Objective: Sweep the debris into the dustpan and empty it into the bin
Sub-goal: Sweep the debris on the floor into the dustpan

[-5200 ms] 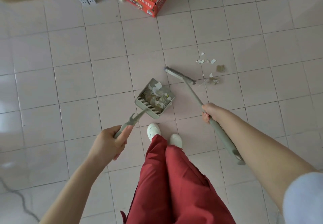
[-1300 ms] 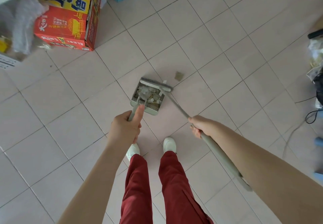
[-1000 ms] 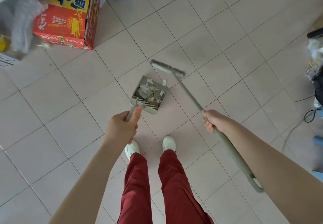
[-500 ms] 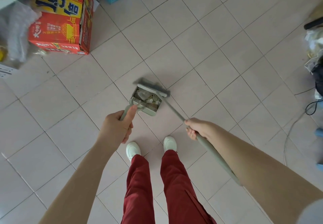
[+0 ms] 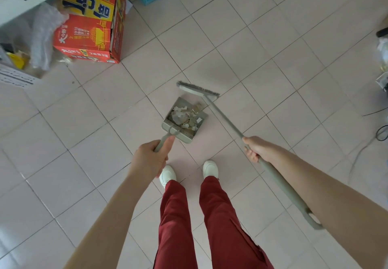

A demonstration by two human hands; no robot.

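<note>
Now hold dustpan (image 5: 180,103) flat, centre frame, left hand (image 5: 150,159) curled round its handle; with right hand (image 5: 257,150) gripping mid-shaft, draw broom (image 5: 197,90) down from just above the lip, short and low, toward debris (image 5: 184,115) inside.

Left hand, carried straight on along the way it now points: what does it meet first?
Probably the dustpan itself, at its toothed rear edge: the left hand grips the pan's handle and points along it. Beyond lie the debris and the broom head; depth is hard to judge.
</note>
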